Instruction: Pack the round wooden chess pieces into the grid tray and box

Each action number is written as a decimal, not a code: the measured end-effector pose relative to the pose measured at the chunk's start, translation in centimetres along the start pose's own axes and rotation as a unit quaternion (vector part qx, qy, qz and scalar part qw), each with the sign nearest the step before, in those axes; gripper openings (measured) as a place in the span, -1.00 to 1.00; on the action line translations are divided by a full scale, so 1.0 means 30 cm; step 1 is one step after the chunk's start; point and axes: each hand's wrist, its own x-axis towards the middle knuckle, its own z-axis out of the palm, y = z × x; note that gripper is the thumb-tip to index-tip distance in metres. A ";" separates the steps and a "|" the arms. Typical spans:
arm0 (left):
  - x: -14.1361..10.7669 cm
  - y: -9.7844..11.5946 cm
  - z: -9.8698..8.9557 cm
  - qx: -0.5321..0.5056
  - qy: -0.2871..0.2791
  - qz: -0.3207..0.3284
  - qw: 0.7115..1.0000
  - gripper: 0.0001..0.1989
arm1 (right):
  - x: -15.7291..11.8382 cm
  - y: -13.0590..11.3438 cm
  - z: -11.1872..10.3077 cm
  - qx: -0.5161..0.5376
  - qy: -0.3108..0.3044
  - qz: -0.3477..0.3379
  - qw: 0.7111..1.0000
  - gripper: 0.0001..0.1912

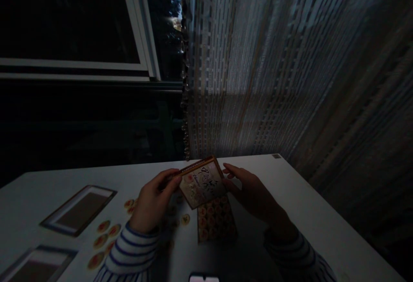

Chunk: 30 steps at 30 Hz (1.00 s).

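My left hand (151, 198) pinches the left corner of a printed box lid (203, 182) that shows dark characters and the word "Chinese". The lid is tilted in the air above an open box (217, 219) filled with rows of round Chinese chess pieces, and it hides the box's far part. At the lid's right edge is my right hand (254, 191): its thumb appears to touch the edge, while its other fingers are spread just off it. One loose chess piece (185, 219) lies left of the box. More pieces are partly hidden behind my left forearm.
Several loose pieces (100, 241) lie on the white table (135, 171) at the left. Two flat framed trays or lids (79, 210) are farther left. A phone edge (204, 278) shows at the bottom. Behind the table hang a string curtain (245, 67) and a window frame (142, 28). The light is dim.
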 end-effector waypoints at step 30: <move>-0.009 -0.024 0.012 0.105 -0.105 0.030 0.988 -0.58 | 0.007 -0.041 -0.025 -0.015 -0.061 -0.053 0.997 -0.70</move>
